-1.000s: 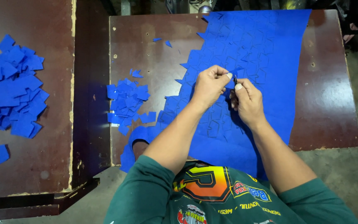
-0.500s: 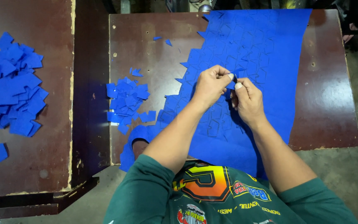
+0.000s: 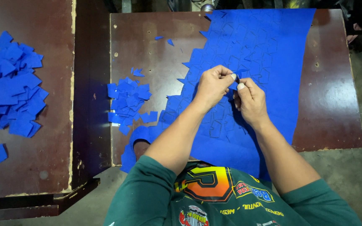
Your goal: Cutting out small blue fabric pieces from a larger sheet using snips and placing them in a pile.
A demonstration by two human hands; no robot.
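Both hands are meeting over the blue sheet (image 3: 273, 54), which is lying across the bench (image 3: 147, 46) and hanging over its near edge toward the person. The left hand (image 3: 212, 86) is pinching a small piece (image 3: 234, 85) of the sheet, its fingers (image 3: 230, 76) closed together on the blue material. The right hand (image 3: 250, 100) is sitting just beside it, thumb and forefinger also pressed together on the same spot, with something small and dark showing between the two hands; what it is cannot be told.

The sheet is scored all over with cut outlines, and its left edge is already jagged where shapes are missing. A likely risk is tearing: pulling at an angle could rip across a neighbouring outline instead of along the cut. The overhanging part of the sheet could also be dragging the whole sheet off the bench while both hands are busy with one spot.

A pile (image 3: 126, 100) of loose blue pieces is lying to the left on the bench, near its edge, and a forearm sweeping sideways could be knocking some into the gap. A bigger heap (image 3: 9, 88) is resting on a second bench (image 3: 42, 159), well apart.
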